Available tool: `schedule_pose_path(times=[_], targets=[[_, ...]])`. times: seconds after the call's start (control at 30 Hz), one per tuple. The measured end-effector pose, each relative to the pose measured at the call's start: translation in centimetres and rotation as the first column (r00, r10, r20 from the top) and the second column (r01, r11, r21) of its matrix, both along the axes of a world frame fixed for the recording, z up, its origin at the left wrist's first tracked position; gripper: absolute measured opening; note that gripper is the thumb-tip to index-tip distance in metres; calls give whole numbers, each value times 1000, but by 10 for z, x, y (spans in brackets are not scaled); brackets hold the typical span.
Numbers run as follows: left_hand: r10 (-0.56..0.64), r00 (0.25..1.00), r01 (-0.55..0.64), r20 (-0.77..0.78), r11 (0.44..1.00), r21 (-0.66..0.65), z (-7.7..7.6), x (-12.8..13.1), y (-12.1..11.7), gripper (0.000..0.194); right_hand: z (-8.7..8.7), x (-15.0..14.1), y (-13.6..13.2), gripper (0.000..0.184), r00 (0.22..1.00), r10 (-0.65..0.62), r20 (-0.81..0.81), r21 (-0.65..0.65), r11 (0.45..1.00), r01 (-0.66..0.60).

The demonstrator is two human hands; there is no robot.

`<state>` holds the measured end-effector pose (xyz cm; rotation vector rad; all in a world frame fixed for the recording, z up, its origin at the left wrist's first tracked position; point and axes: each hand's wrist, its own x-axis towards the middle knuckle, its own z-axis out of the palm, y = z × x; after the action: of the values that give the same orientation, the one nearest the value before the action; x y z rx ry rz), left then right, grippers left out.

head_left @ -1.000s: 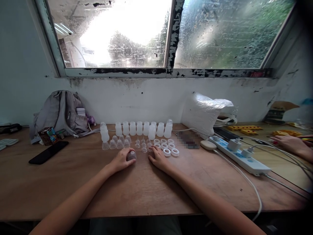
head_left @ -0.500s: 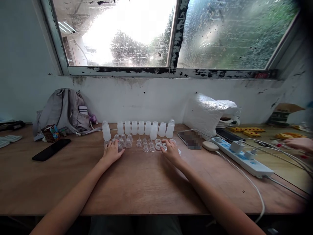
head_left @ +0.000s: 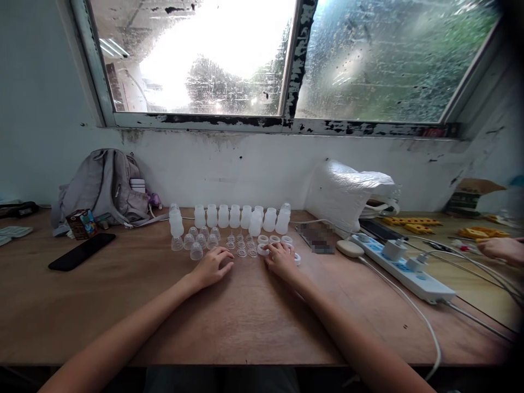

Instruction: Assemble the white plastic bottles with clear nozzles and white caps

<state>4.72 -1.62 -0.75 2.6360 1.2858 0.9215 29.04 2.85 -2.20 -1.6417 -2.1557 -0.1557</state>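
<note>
My left hand [head_left: 213, 266] rests on the wooden table with fingers loosely bent and the thumb apart, holding nothing visible. Just left of it stand several clear domed bottle caps [head_left: 196, 251]. Between my hands lie several clear bottle nipples [head_left: 241, 252] in short rows. My right hand [head_left: 281, 258] is over several white collar rings [head_left: 262, 239], its fingers slightly spread and partly covering some of them. Contact with the nearest ring is hard to make out. Behind all these, a row of frosted baby bottles [head_left: 223, 216] stands upright; the two end ones are capped.
At left are a grey backpack [head_left: 108, 185], a small carton [head_left: 82, 224] and a black phone [head_left: 82, 252]. On the right lie a blurred-screen device [head_left: 316, 237], a round pale puck [head_left: 350, 249], a power strip [head_left: 405, 267] with cables, and a foil bag [head_left: 347, 191]. Another person's hand [head_left: 501, 250] shows far right.
My left hand has moved right and nearer me, off the domed caps, uncovering them. My right hand has shifted slightly and stays by the rings.
</note>
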Motion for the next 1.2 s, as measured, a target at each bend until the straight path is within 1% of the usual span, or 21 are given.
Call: schedule_pose_path(times=[0.07, 0.2, 0.27, 0.37, 0.53, 0.63, 0.7, 0.77, 0.87, 0.93, 1.07, 1.2], targets=[[-19, 998, 18, -60, 1000, -7, -4, 12, 7, 26, 0, 0, 0, 19, 1000, 1, -4, 23, 1000, -1], [33, 985, -34, -167, 999, -5, -9, 30, 22, 39, 2, 0, -1, 12, 1000, 4, -5, 39, 999, -3], [24, 979, -26, -203, 1000, -5, -10, 35, 26, 40, 3, 0, -1, 12, 1000, 7, -6, 39, 999, -7], [-3, 973, 2, -231, 1000, -3, -11, 37, 28, 39, 3, 0, -1, 12, 999, 25, -21, 46, 999, -24], [-1, 972, -8, -236, 999, -36, -13, 33, 27, 39, 7, -4, -4, 12, 997, 39, -72, 79, 996, -33], [-14, 976, 16, -216, 1000, 4, -11, 32, 22, 38, 11, -6, -6, 12, 989, 75, -130, 132, 990, -58], [-30, 982, 39, -186, 998, 43, -8, 31, 14, 37, 13, -6, -6, 13, 977, 117, -181, 166, 982, -87], [-72, 984, 84, -165, 994, 66, -3, 29, 5, 35, 14, -7, -6, 14, 957, 172, -233, 199, 972, -126], [-162, 972, 175, -172, 983, 62, 5, 25, -10, 33, 15, -11, -9, 16, 918, 267, -295, 233, 951, -201], [-215, 957, 228, -197, 973, 44, 10, 23, -17, 32, 16, -14, -14, 17, 890, 326, -320, 230, 938, -260], [-278, 933, 293, -229, 955, 33, 13, 20, -20, 30, 17, -24, -26, 18, 850, 399, -345, 214, 915, -343], [-341, 920, 352, -193, 936, 25, 11, 15, -14, 29, 19, -31, -35, 16, 822, 458, -339, 214, 888, -406]])
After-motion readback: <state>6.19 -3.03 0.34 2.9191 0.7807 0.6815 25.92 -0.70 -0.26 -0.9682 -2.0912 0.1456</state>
